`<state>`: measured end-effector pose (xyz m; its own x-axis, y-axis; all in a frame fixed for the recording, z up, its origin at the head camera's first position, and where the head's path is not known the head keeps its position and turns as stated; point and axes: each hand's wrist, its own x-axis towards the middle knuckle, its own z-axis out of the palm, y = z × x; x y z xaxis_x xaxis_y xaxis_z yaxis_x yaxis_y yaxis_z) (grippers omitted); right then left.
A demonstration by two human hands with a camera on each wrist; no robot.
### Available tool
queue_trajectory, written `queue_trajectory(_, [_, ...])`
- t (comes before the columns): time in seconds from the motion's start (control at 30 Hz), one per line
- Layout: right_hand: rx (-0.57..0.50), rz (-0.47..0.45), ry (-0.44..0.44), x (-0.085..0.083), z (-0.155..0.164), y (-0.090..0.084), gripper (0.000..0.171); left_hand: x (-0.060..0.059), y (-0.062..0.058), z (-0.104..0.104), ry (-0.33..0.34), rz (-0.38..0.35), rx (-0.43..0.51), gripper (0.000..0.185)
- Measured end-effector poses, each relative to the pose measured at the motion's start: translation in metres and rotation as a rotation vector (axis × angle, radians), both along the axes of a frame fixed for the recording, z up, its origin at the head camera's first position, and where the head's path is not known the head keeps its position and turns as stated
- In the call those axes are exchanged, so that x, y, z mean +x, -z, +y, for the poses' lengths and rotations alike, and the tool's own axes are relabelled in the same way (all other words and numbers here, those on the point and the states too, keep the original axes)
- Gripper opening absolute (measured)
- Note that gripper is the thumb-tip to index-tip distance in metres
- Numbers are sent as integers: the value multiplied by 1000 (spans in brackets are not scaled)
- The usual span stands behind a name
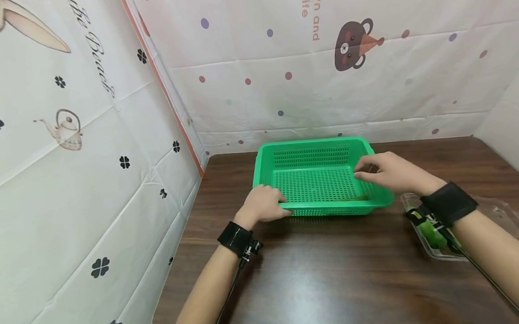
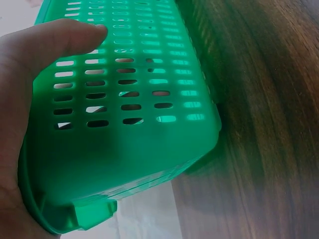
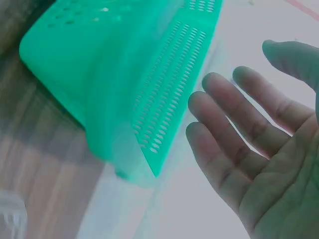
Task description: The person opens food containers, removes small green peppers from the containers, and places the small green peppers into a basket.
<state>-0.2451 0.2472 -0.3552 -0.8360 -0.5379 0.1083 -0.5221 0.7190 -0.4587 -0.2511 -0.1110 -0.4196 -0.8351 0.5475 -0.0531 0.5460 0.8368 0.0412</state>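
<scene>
A green perforated plastic basket (image 1: 324,205) stands on the wooden table. My left hand (image 1: 263,204) grips its front left corner, with the thumb (image 2: 75,37) lying over the outer wall in the left wrist view. Over the basket's right side hovers my right hand (image 1: 394,173). In the right wrist view that hand (image 3: 259,139) holds nothing, its fingers spread and slightly bent. A slender green thing (image 1: 354,198) lies on the basket floor near the front right, mostly hidden by the front wall.
A clear plastic container (image 1: 441,257) with a green vegetable (image 1: 432,234) in it sits at the right, partly covered by my right forearm. Its transparent lid (image 1: 505,216) lies open beside it. Printed white sheets (image 1: 256,102) hang behind and left of the table (image 1: 338,276).
</scene>
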Motion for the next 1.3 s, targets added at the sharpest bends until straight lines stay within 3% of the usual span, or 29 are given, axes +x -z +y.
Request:
queue_trajectory(0.2, [-30,76,70,28,21,-15,16,-1,-2,1,11,2,-10,42])
queue_trajectory(0.37, [-30,79,149,49,39,-14,16,-3,-3,3,19,7,-16,42])
queue_trajectory(0.67, [113,-83,281,81,76,8,28,-4,-5,4,21,0,-12,43])
queue_trajectory(0.8, [184,-103,340,90,88,24,30,-5,-4,3,21,-1,-11,43])
queue_trajectory(0.93, [184,-126,374,96,97,38,35,-5,-4,1,6,-5,-13,43])
queue_trajectory(1.13, [182,-186,387,99,104,51,52,-3,-2,1,-1,-20,-12,44])
queue_trajectory(1.3, [174,-205,378,98,105,60,53,-2,0,2,-2,-24,-7,44])
